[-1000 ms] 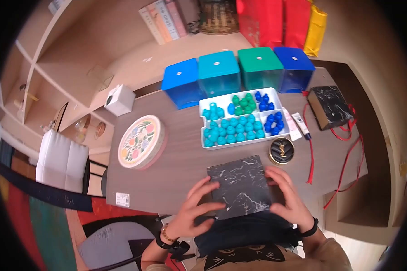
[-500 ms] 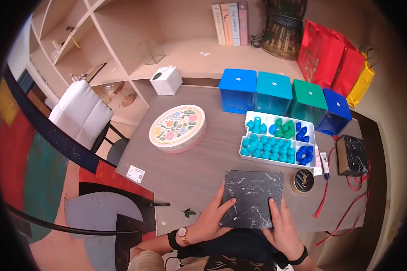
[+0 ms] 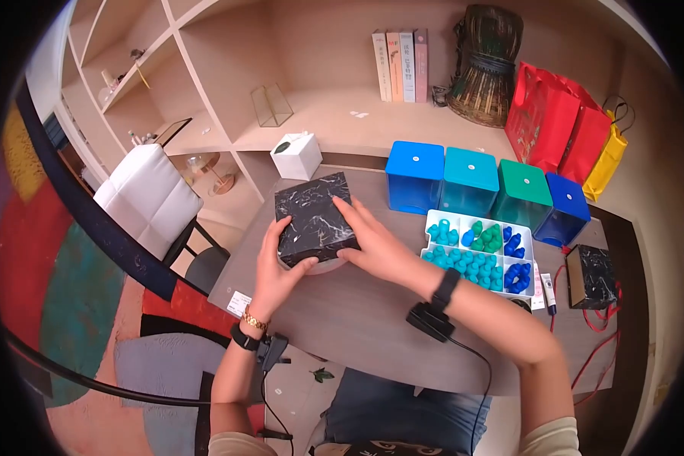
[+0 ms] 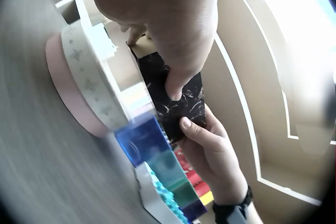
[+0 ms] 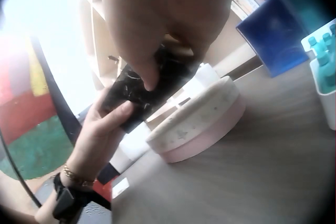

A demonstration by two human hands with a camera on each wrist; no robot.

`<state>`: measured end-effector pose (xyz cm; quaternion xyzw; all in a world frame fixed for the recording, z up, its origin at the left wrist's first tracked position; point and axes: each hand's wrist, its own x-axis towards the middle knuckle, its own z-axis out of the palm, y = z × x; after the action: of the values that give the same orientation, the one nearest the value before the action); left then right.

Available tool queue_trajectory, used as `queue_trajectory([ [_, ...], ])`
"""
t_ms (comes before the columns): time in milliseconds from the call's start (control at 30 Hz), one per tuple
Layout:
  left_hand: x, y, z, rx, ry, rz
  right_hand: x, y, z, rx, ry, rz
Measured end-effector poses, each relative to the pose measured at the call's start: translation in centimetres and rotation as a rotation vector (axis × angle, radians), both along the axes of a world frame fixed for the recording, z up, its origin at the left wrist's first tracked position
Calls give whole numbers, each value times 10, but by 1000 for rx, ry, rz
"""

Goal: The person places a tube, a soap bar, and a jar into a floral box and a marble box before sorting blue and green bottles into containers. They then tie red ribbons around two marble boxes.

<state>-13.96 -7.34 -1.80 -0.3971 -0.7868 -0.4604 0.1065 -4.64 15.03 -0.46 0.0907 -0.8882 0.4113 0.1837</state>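
Both hands hold a black marble-patterned box [image 3: 311, 216] by opposite sides, at the far left of the table. My left hand [image 3: 275, 266] grips its near left side, thumb along the front face; my right hand [image 3: 380, 247] has its fingers over the top and the thumb at the front edge. Under the box, a round pink-and-white box [image 5: 202, 119] stands on the table, mostly covered in the head view. In the left wrist view the marbled box appears raised beside the round box's pale lid.
A white divided tray [image 3: 460, 222] of teal, green and blue pieces stands right of my right forearm, before several coloured bins [image 3: 416, 178]. A white tissue box [image 3: 296, 157] is behind the held box. Another marbled box [image 3: 593, 277] and red cord lie far right.
The hands first hovered beside the marbled box at the near edge, then gripped it. Now they have carried it left and away, over the round box. The head view has shifted too.
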Motion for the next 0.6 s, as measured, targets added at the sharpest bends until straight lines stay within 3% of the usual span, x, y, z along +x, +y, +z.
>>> queue_trajectory([
  [133, -40, -9, -19, -112, -100, 13, -40, 0, -32, -46, -7, 15],
  [167, -50, -15, -28, -80, -85, 13, -45, 2, -39, -12, 10, -14],
  [267, -66, -9, -44, 155, -299, 53, -45, -3, -38, -309, -139, -234],
  [400, -51, 7, -39, 372, -746, -120, -32, -5, -28, -567, -203, -152],
  [433, -72, 2, -61, 395, -724, -176, -30, -7, -35, -577, -208, -169],
  [600, -68, 23, -60, 341, -741, -326, 12, -22, -40, -507, -258, -340],
])
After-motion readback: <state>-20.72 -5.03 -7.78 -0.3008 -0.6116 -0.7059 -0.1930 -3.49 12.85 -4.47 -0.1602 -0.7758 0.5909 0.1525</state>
